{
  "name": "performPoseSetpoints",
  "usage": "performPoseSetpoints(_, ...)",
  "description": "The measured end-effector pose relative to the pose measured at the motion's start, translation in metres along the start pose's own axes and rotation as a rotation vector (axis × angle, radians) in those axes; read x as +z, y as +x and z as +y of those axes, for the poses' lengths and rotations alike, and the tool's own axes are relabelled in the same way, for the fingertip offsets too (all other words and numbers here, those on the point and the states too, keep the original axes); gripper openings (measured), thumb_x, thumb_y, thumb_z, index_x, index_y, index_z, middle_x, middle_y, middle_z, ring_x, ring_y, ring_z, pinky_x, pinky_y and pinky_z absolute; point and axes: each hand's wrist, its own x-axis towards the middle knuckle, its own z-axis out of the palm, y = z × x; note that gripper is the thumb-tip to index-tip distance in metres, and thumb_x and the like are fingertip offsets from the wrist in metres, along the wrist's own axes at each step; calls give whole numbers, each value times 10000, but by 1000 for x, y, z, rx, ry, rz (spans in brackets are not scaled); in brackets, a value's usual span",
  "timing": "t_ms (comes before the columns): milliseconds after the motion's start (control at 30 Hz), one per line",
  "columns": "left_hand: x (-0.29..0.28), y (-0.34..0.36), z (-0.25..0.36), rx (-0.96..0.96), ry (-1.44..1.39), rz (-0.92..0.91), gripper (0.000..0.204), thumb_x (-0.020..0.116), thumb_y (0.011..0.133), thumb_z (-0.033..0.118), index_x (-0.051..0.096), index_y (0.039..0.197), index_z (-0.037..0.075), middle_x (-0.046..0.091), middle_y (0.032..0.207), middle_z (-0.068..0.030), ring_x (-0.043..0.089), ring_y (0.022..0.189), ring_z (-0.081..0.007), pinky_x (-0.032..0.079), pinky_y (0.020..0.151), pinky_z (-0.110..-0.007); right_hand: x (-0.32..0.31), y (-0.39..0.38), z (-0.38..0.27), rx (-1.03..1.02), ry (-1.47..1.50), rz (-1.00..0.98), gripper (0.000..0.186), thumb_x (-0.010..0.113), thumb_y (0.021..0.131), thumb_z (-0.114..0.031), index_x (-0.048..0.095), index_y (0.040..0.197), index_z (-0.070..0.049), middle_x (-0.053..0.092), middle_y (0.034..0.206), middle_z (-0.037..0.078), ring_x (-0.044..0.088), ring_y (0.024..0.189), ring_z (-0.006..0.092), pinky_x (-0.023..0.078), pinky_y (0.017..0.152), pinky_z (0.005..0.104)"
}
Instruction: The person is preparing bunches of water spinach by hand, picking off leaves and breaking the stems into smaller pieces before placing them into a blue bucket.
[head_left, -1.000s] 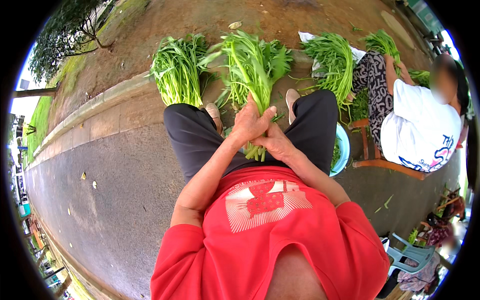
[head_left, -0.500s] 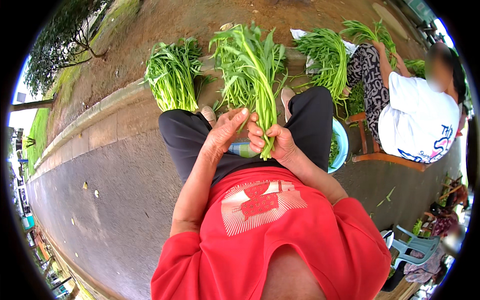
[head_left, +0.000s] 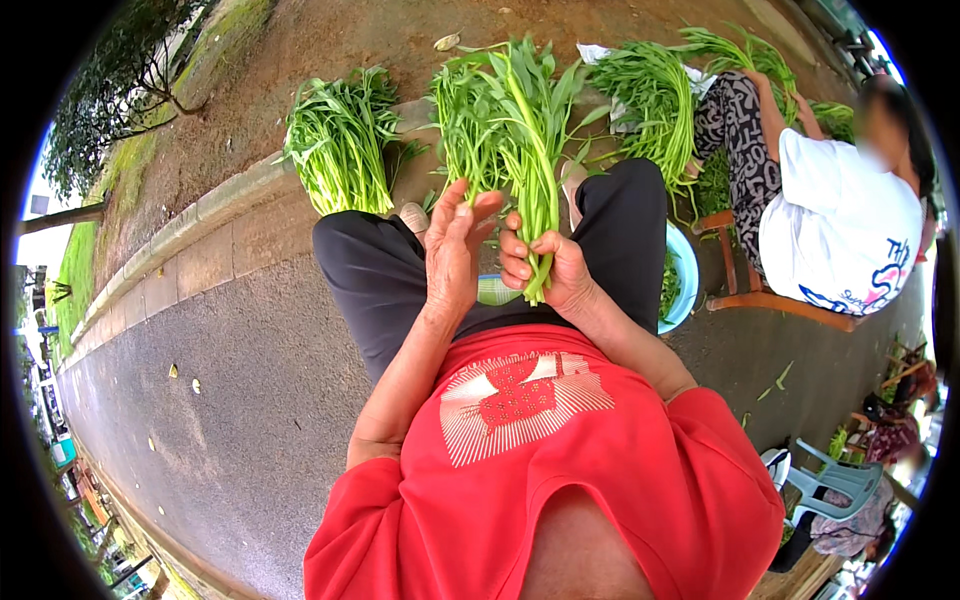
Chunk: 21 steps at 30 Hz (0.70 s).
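My right hand (head_left: 552, 262) is closed around the lower stems of a bunch of water spinach (head_left: 538, 190), held upright over my lap with its leaves pointing away from me. Just left of the bunch, my left hand (head_left: 456, 250) is raised with its fingers stretched upward, and nothing shows in it. Behind the held bunch, a pile of the same greens (head_left: 462, 130) lies on the ground past my feet. Another thick bundle (head_left: 345, 145) stands farther left, leaning on the curb.
At the right a seated person (head_left: 835, 220) in a white shirt handles greens near a leafy heap (head_left: 650, 100). A light blue basin (head_left: 683, 285) with leaves sits beside my right knee. Farther back is a grey-blue plastic chair (head_left: 840, 480). The curb (head_left: 215, 207) borders bare soil.
My left hand has moved away from the stems, its fingers now pointing up. The right hand keeps its hold, and the bunch has shifted slightly right.
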Motion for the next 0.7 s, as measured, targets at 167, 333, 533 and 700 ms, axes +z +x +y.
performPoseSetpoints(167, 3, -12, -3, -229, -49, -35, 426, 443, 868, 95, 340, 1276, 28, 560, 1120, -105, 551, 880, -133, 454, 795, -272, 7, 3, 10, -74, -327, 218, 256, 501, 728, -99, 482, 974, -30, 487, 737, 57, 491, 571, 163, 419, 543, 292)
performPoseSetpoints(333, 5, -12, -16, -231, -123, 55, 319, 465, 861, 46, 473, 1179, 26, 581, 1088, -71, 564, 861, -114, 463, 771, -237, 0, 0, 13, -139, -573, 285, 199, 525, 726, -83, 510, 906, 2, 531, 722, 80, 519, 559, 167, 428, 504, 272)
performPoseSetpoints(533, 3, -17, -22, -194, -74, 88, 195, 466, 876, 74, 528, 1055, 27, 594, 952, -51, 557, 792, -102, 466, 708, -230, 10, 1, 15, -178, -670, 363, 222, 552, 740, -108, 525, 916, 25, 562, 742, 82, 531, 582, 138, 425, 516, 245)
performPoseSetpoints(700, 1, -17, -27, -346, -109, 270, 165, 394, 904, 134, 504, 983, 40, 560, 879, -55, 543, 788, -137, 458, 695, -258, 8, 4, 19, -158, -642, 421, 253, 530, 724, -68, 532, 954, 37, 560, 743, 73, 525, 569, 132, 432, 526, 245)
